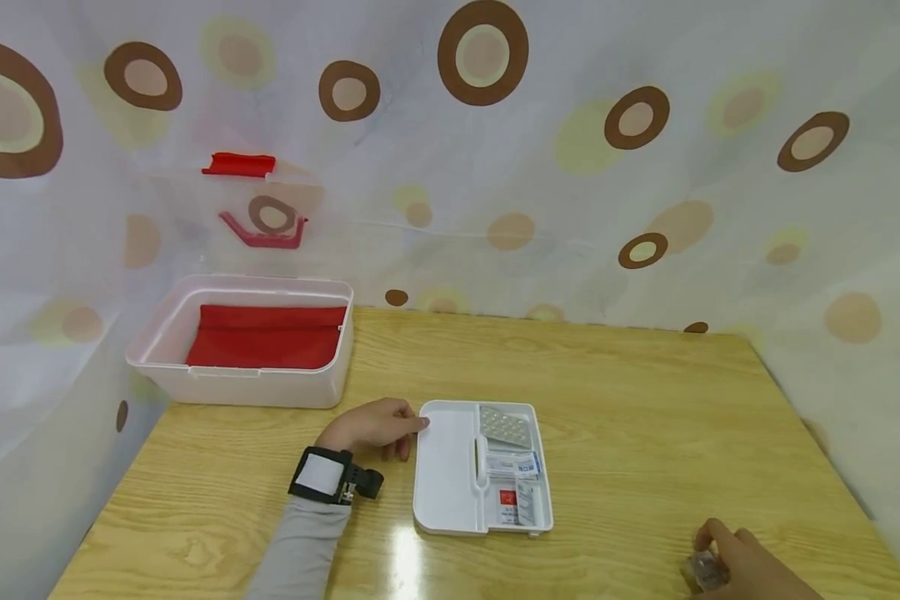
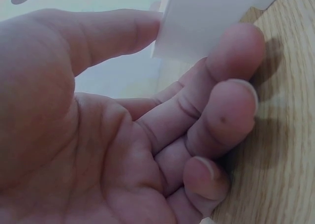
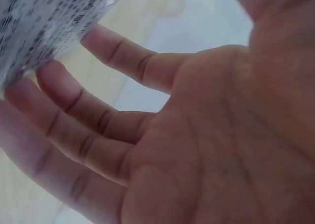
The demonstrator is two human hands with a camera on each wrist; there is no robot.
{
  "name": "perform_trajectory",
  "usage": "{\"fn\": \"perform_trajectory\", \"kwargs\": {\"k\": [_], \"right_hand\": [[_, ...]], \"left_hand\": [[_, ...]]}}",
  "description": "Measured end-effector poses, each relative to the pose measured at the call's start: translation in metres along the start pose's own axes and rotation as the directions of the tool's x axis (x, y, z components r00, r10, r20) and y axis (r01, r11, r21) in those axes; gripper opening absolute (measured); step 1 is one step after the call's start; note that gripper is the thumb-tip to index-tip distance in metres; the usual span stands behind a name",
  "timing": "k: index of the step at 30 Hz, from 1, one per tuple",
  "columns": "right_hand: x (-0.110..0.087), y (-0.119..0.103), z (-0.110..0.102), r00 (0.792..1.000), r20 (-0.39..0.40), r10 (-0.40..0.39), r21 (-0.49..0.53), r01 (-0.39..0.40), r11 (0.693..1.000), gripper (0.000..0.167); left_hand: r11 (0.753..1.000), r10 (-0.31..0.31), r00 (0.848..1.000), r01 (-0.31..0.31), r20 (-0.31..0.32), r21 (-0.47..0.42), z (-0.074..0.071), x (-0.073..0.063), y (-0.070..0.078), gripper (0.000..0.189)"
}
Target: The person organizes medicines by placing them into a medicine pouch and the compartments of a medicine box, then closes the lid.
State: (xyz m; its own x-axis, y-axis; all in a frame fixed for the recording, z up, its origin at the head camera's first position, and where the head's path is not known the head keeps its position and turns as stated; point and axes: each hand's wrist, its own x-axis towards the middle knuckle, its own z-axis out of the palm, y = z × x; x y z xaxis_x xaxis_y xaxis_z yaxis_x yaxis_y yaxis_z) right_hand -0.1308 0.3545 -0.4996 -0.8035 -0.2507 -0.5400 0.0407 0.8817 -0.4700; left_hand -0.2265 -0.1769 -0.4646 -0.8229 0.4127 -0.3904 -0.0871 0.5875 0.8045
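Note:
A white compartment tray point(image 1: 446, 467) lies in the middle of the wooden table. Along its right side sit a blister pack of pills point(image 1: 505, 426), a blue-and-white packet point(image 1: 513, 464), a red-marked packet point(image 1: 507, 498) and a narrow silvery packet point(image 1: 525, 503). My left hand point(image 1: 378, 423) is at the tray's upper left corner. In the left wrist view, its thumb point(image 2: 140, 31) presses the white edge and the other fingers curl beside it. At the lower right, my right hand point(image 1: 746, 562) holds a small clear-and-silvery packet point(image 1: 708, 572), whose dense print shows in the right wrist view.
A translucent white bin point(image 1: 255, 385) with a red inside stands at the back left. Behind it a clear lid with a red handle point(image 1: 270, 242) and a red latch point(image 1: 240, 164) leans against a dotted curtain point(image 1: 420, 150). Wooden tabletop point(image 1: 630, 417) extends right of the tray.

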Motion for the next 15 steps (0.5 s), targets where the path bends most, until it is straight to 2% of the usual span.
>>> {"fn": "perform_trajectory", "kwargs": {"k": [3, 6, 9, 15], "right_hand": [[-0.004, -0.037, -0.002, 0.990, -0.040, -0.132, 0.020, 0.133, 0.991, 0.054], [-0.011, -0.079, -0.010, 0.974, -0.092, -0.207, -0.038, 0.204, 0.978, 0.053], [-0.013, -0.114, -0.014, 0.961, -0.121, -0.248, -0.096, 0.238, 0.967, 0.054], [-0.003, -0.161, -0.016, 0.920, -0.169, -0.354, -0.178, 0.325, 0.929, 0.054]], "left_hand": [[1.000, -0.002, 1.000, 0.002, -0.011, -0.007, -0.001, 0.001, -0.001, 0.027], [1.000, -0.007, 1.000, 0.006, -0.014, -0.022, -0.001, 0.001, -0.002, 0.028], [1.000, -0.007, 1.000, 0.006, -0.017, -0.028, 0.000, 0.001, -0.003, 0.029], [0.999, -0.002, 1.000, 0.001, -0.010, -0.054, 0.001, 0.004, -0.005, 0.029]]}}
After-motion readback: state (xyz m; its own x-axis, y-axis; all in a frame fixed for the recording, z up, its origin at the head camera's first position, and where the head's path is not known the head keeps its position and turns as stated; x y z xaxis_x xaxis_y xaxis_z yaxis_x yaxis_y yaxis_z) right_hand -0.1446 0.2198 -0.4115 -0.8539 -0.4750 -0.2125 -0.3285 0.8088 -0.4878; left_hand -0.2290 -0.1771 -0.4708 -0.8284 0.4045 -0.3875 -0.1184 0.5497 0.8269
